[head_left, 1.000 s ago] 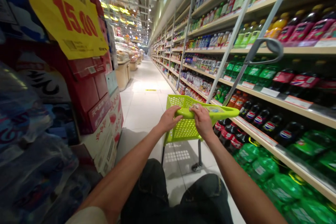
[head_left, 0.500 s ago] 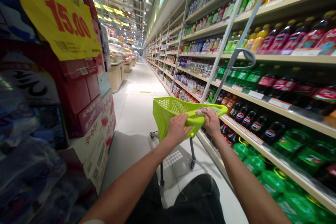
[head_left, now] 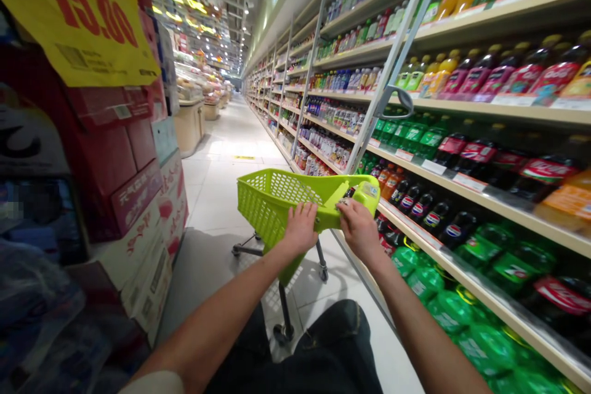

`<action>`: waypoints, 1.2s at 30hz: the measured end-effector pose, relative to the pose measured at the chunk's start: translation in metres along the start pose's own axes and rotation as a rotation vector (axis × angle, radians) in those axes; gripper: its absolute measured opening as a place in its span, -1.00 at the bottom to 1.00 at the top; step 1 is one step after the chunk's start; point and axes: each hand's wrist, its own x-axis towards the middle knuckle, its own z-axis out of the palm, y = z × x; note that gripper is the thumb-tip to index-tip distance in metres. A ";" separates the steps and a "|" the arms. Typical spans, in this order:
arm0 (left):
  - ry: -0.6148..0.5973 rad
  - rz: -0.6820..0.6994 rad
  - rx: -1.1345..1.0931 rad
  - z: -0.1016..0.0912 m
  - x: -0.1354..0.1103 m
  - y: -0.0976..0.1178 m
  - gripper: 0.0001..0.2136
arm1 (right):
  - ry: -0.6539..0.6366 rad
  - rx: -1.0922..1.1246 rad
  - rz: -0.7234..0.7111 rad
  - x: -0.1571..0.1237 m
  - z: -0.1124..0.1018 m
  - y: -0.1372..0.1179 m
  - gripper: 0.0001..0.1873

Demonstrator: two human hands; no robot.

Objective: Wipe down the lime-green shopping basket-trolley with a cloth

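Note:
A lime-green shopping cart (head_left: 263, 200) with a lattice basket stands in front of me, angled to the left. My left hand (head_left: 302, 226) is on its near upper edge, fingers curled over the rim. Beside the cart's handle end, my right hand (head_left: 357, 228) is closed, thumb and fingers pinched together. Something small and greyish shows at its fingertips, too little to name. The basket's floor is hidden from this angle.
Drink shelves (head_left: 462, 166) line the right side, with cola bottles (head_left: 466, 228) and green bottles (head_left: 492, 246). Stacked cartons (head_left: 133, 197) and a yellow price sign (head_left: 87, 18) crowd the left. The pale aisle floor (head_left: 221, 166) runs ahead; a grey handle (head_left: 394, 101) juts out at right.
The cart has swung left and come nearer, showing more of its side. My right hand has moved left and down, its fingers now pinched. The surroundings have shifted slightly left in view.

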 end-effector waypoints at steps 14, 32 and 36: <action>-0.117 -0.049 0.028 0.026 0.001 -0.022 -0.32 | 0.029 -0.100 -0.040 -0.012 0.048 0.008 -0.63; -0.167 -0.080 0.116 0.032 -0.005 -0.024 -0.29 | 0.213 -0.086 -0.058 -0.038 0.021 0.054 -0.65; -0.197 -0.114 0.147 0.033 -0.007 -0.023 -0.25 | 0.397 -0.128 0.030 -0.052 0.002 0.069 -0.67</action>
